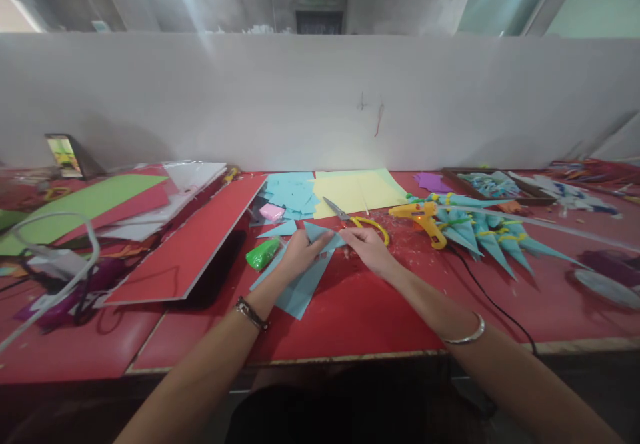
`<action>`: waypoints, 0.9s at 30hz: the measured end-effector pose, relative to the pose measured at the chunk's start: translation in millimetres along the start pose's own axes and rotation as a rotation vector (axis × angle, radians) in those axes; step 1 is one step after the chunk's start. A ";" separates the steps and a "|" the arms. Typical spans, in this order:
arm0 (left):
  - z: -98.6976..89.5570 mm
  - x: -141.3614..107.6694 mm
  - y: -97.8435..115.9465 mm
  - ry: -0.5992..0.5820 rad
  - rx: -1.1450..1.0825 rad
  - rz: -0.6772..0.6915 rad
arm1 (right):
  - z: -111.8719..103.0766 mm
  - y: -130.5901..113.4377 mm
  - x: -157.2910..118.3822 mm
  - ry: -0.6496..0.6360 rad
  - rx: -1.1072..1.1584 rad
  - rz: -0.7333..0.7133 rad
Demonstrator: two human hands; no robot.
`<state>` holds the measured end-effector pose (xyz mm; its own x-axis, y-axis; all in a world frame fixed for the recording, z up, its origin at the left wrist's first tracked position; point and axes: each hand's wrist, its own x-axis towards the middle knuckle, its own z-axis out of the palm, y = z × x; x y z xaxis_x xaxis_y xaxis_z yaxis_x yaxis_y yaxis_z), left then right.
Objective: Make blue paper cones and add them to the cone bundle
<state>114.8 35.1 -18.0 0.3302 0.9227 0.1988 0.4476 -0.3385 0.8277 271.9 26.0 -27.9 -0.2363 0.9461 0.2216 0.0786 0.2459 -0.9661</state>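
Between my two hands, above the red table (360, 324), is a piece of blue paper (315, 232). The fingers of my left hand (301, 252) are closed on its left side. My right hand (369, 248) pinches its right end. Beneath my left hand lies more blue paper (300, 295). Scissors with yellow handles (373, 226) rest just beyond my right hand. A green packet (263, 253) and a small blue triangle (278, 229) are left of my left hand. Further right sits a yellow glue gun (421, 221).
Blue paper pieces (293, 193), a pink block (272, 213) and yellow sheets (350, 191) lie behind my hands. A raised red board (195, 244) stands at left. Blue paper cones (480, 231) and a tray (537, 197) are at right. A black cord (493, 299) crosses the front edge.
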 end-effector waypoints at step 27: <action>0.6 1.8 -2.5 -0.058 -0.382 0.048 | 2.3 -0.8 -3.5 -0.216 -0.041 0.079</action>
<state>114.7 37.5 -20.0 0.3944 0.8920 0.2209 0.0921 -0.2776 0.9563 270.4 22.0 -28.2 -0.4292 0.8968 0.1075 0.1432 0.1850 -0.9722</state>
